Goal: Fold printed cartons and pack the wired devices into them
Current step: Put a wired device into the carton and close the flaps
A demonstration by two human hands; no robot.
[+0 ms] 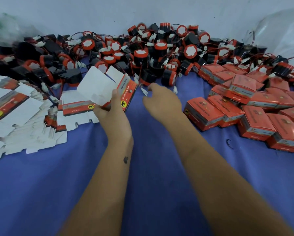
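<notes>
My left hand (108,108) grips a partly opened printed carton (107,87), red and black with white flaps raised, above the blue cloth. My right hand (160,101) hovers just right of it with fingers loosely curled, close to a white connector (144,91) on a red wire; whether it touches the connector is unclear. A large heap of black and red wired devices (143,55) lies along the back. Flat unfolded cartons (20,113) are spread at the left.
Several closed red cartons (248,109) are piled at the right. A blue cloth (143,167) covers the surface, bare in the middle and front. A pale wall stands behind the heap, and clear plastic (279,31) is bunched at the back right.
</notes>
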